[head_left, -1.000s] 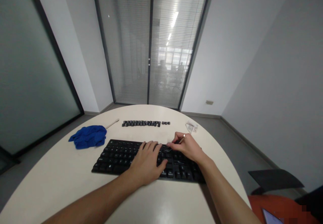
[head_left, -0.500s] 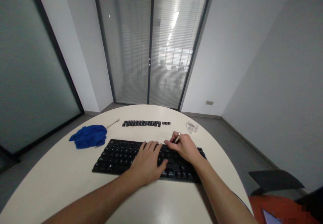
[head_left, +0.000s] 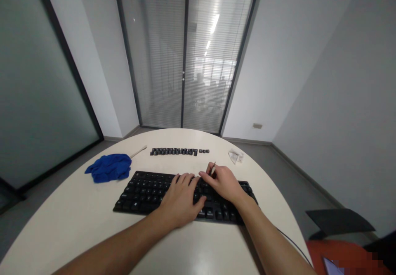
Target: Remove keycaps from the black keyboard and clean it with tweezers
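A black keyboard [head_left: 145, 190] lies on the pale round table. My left hand [head_left: 182, 196] rests across its middle, palm down, with the fingers stretched out and the thumb apart. Over the upper right part of the keys, my right hand [head_left: 221, 182] is closed in a pinch around a slim pale tool [head_left: 213, 169] with a dark upper tip. The tool's lower end and its exact kind are hidden by the fingers. Loose black keycaps [head_left: 173, 151] lie in rows beyond the keyboard, and several more small keycaps [head_left: 204, 151] sit just right of them.
A crumpled blue cloth [head_left: 109, 167] lies at the left, with a thin pale stick or brush [head_left: 138, 151] beside it. Crumpled white tissue or wrapping [head_left: 236, 156] is at the back right. A dark cable [head_left: 293, 244] runs off the right edge, near a red chair [head_left: 340, 252].
My right hand has shifted slightly left along the keyboard's upper edge, and the tool in it now stands more upright. My left hand stays in place.
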A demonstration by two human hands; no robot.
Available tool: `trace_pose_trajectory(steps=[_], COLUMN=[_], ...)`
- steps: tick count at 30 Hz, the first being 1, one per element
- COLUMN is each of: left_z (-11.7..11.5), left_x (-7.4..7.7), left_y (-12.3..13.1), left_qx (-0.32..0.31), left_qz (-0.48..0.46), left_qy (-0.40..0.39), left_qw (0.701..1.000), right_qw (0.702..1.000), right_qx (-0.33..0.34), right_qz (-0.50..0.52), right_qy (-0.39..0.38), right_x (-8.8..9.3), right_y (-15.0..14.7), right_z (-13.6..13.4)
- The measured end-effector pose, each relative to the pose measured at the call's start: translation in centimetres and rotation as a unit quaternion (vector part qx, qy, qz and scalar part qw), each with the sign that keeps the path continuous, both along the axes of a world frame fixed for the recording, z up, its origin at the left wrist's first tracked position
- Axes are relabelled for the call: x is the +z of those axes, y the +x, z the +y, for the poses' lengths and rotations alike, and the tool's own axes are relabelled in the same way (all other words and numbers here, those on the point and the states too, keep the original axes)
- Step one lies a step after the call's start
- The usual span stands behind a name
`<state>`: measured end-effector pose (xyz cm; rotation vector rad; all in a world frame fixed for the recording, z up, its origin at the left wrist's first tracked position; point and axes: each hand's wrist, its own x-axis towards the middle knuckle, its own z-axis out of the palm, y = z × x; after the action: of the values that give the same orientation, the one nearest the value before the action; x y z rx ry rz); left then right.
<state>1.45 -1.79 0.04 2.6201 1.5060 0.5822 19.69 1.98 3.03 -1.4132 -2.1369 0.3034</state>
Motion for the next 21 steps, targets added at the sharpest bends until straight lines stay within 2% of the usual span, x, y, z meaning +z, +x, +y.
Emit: trace_pose_trajectory(steps=[9,21], left_z=[-0.1,0.1], left_x=[0.1,-0.2], left_y=[0.0,-0.1], left_qx=[-0.002,-0.009], left_qz=[-0.004,0.005], left_qy=[-0.002,-0.001], left_qw=[1.0,1.0], right_qw=[0.998,0.991], right_qx=[0.026,0.023], right_qz=[0.048,0.125], right_qy=[-0.009,-0.051], right_x=[-0.2,-1.6], right_y=[-0.2,-0.4], right_z=[0.2,1.4])
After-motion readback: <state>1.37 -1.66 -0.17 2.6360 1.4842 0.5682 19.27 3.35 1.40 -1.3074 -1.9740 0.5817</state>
